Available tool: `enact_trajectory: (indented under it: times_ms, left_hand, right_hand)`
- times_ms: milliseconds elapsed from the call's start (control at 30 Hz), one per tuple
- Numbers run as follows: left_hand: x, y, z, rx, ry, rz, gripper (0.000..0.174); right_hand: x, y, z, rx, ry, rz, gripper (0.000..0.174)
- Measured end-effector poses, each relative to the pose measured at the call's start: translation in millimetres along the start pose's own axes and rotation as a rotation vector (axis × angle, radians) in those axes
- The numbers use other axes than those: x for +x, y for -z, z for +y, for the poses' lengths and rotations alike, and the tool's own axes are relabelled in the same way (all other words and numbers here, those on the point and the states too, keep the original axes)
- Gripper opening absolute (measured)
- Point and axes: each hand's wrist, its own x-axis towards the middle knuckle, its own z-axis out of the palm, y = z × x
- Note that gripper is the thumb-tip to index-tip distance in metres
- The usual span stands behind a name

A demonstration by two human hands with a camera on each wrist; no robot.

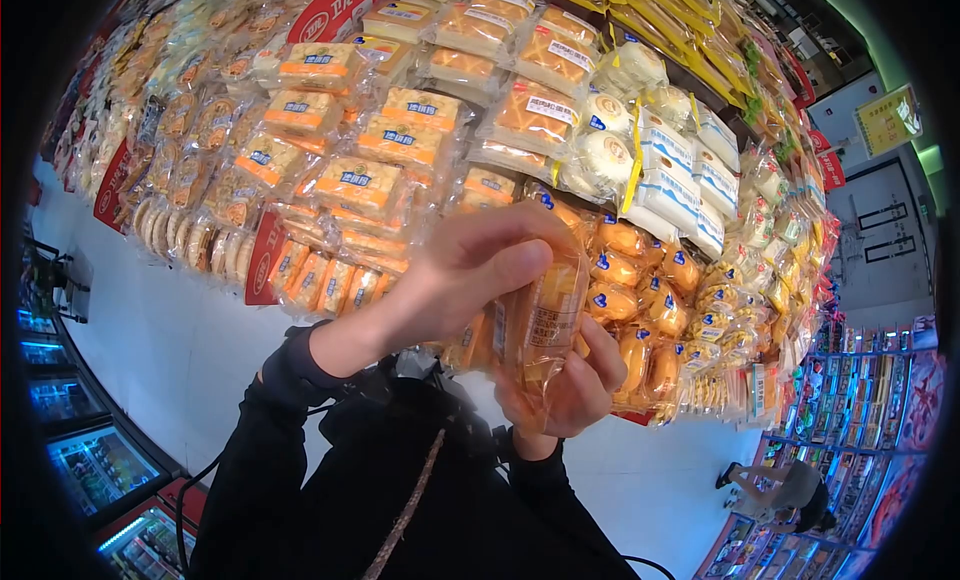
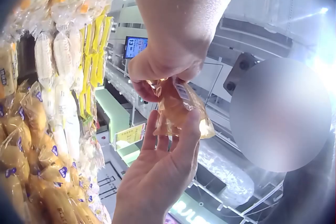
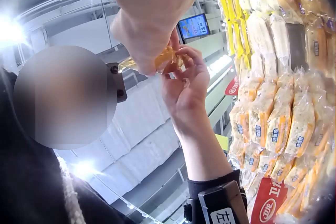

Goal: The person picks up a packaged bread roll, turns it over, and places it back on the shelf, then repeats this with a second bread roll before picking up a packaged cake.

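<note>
Both hands hold a clear-wrapped packaged bread (image 1: 552,305) in front of the chest, its printed text facing up in the head view. My left hand (image 1: 485,265) grips it from the left, the thumb bent over its upper part. From below and to the right, my right hand (image 1: 575,390) holds the lower end between thumb and fingers. In the left wrist view the orange-brown bread (image 2: 173,109) shows through the crinkled wrapper, between the left hand (image 2: 170,66) above and the right hand (image 2: 163,169) below. The right wrist view hides most of the bread behind the right hand.
A sloping display of packaged baked goods lies ahead: orange-labelled packs (image 1: 365,185), white-wrapped packs (image 1: 672,170) and golden wrapped buns (image 1: 625,270). A red sign (image 1: 264,255) hangs at its front edge. Lit coolers (image 1: 100,470) stand left; a person (image 1: 795,495) is near shelves at right.
</note>
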Motion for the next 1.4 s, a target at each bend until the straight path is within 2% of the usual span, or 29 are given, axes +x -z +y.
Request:
enact_trajectory:
  times_ms: [233, 333, 733, 833, 1400]
  left_hand:
    - [-2.1, -1.1, 1.3, -0.010, -0.020, -0.001, 0.039]
    - [-2.8, -1.2, 0.9, -0.062, -0.046, -0.009, 0.021]
    - [-3.2, -0.5, 0.7, -0.081, -0.041, -0.006, 0.023]
    - [-3.4, 0.0, 2.0, -0.024, -0.015, -0.009, 0.040]
    - [-2.1, 1.9, 1.8, -0.026, 0.017, 0.005, 0.041]
  right_hand:
    - [0.0, 1.4, -2.9, -0.022, 0.015, -0.016, 0.054]
    - [0.8, 2.2, -4.6, -0.014, 0.015, -0.021, 0.054]
    - [1.2, 1.6, -5.6, -0.013, 0.010, -0.024, 0.053]
    - [1.0, 1.4, -4.9, -0.009, 0.012, -0.024, 0.053]
    - [-0.2, 0.3, -0.8, -0.002, 0.035, -0.015, 0.053]
